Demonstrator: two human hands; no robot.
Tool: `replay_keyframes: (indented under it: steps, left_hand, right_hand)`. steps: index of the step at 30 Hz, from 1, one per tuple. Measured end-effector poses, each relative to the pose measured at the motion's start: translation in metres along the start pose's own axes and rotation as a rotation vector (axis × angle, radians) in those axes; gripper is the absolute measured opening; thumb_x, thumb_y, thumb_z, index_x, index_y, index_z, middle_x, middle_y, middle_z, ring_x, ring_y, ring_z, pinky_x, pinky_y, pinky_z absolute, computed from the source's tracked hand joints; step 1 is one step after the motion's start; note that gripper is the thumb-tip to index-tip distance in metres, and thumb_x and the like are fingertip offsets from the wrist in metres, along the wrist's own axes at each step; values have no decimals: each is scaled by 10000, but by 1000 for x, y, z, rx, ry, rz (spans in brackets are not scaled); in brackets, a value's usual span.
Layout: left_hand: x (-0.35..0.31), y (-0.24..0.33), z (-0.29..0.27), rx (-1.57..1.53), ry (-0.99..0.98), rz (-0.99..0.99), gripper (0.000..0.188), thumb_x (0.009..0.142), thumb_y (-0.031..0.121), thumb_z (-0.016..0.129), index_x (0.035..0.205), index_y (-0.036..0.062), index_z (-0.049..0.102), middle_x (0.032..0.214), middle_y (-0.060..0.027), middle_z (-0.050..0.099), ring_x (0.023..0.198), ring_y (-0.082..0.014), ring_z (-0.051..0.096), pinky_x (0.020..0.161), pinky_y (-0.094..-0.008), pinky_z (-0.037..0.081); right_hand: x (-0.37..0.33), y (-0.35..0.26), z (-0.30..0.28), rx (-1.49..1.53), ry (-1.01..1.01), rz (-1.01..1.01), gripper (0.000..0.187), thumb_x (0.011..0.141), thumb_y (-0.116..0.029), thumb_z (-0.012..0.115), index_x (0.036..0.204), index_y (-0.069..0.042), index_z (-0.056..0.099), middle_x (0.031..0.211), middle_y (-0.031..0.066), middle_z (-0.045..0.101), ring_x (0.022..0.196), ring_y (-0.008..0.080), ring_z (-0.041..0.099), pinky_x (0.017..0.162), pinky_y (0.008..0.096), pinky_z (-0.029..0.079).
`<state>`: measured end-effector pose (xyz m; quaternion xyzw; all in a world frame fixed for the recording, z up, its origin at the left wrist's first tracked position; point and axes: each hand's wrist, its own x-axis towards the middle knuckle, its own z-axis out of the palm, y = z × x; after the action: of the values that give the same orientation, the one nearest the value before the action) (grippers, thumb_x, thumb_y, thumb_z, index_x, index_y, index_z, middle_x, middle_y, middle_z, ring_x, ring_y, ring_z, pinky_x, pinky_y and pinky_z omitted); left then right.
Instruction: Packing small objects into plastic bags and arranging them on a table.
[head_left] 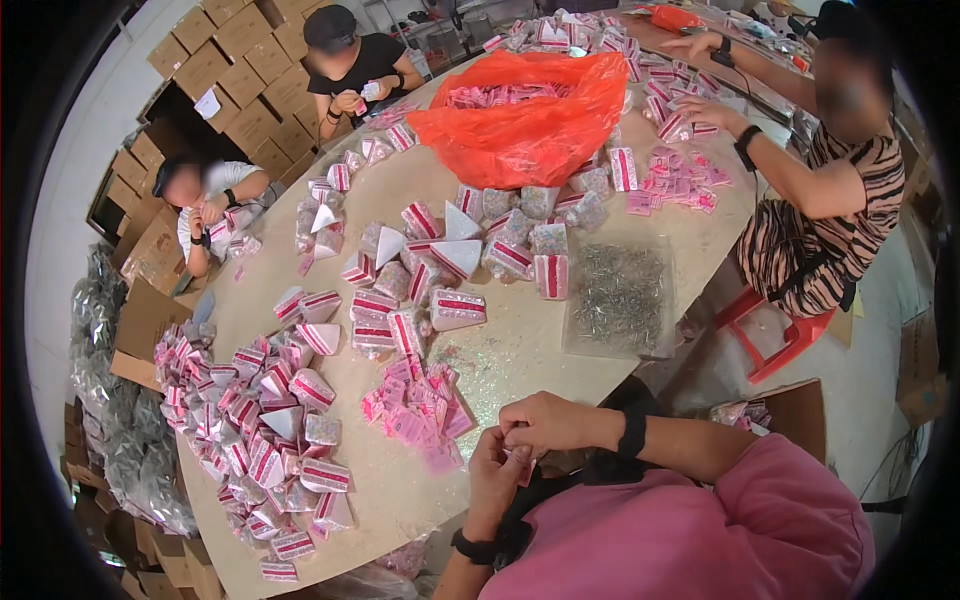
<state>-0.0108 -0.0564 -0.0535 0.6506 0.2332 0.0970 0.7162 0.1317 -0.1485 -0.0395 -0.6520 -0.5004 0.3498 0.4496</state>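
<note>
Close to the table's near edge, my left hand (492,478) and my right hand (552,422) meet with their fingers pinched together. Between them shows part of a small pink card (527,470); the fingers cover most of it. A loose heap of pink cards (415,408) lies just left of my hands. Farther left is a large pile of white and pink cake-slice-shaped pieces (265,465), several lying tilted on each other. Beyond my hands sits a clear shallow tray (657,345) filled with small metal pins (618,295).
More cake-slice-shaped pieces (458,308) spread across the middle of the table (520,365). A red plastic bag (540,150) stands open at the back. Three people work around the table, one on a red stool (770,340) at right. Cardboard boxes (245,85) line the left wall.
</note>
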Motion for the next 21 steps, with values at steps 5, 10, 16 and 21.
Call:
replay_keyframes:
  steps: [5, 10, 16, 21]
  left_hand:
    - [3, -14, 0, 20, 23, -128, 131, 916, 138, 551, 907, 8, 540, 639, -7, 553, 483, -70, 512, 410, -203, 416]
    - [7, -19, -4, 101, 118, -79, 219, 944, 191, 498, 823, 15, 548, 618, -16, 549, 470, -65, 500, 403, -206, 398]
    - [14, -24, -9, 64, 153, -51, 224, 941, 180, 490, 808, 15, 562, 615, -18, 546, 448, -67, 474, 393, -218, 371]
    - [23, -46, -18, 185, 193, 71, 239, 938, 192, 495, 799, 11, 566, 610, -18, 543, 462, -64, 475, 406, -226, 372]
  right_hand:
    - [-5, 6, -6, -34, 22, 48, 203, 789, -230, 547, 818, -33, 587, 736, 167, 607, 684, 324, 584, 630, 394, 456]
    - [-13, 10, -62, -23, 183, 223, 173, 813, -195, 549, 846, -27, 574, 748, 152, 579, 642, 266, 565, 633, 354, 469]
    - [-27, 89, -146, -759, 540, 375, 208, 803, -197, 552, 920, -29, 594, 908, 196, 597, 869, 391, 583, 746, 462, 465]
    - [-24, 105, -148, -833, 601, 372, 181, 771, -168, 585, 873, -19, 573, 922, 216, 581, 867, 408, 568, 726, 477, 451]
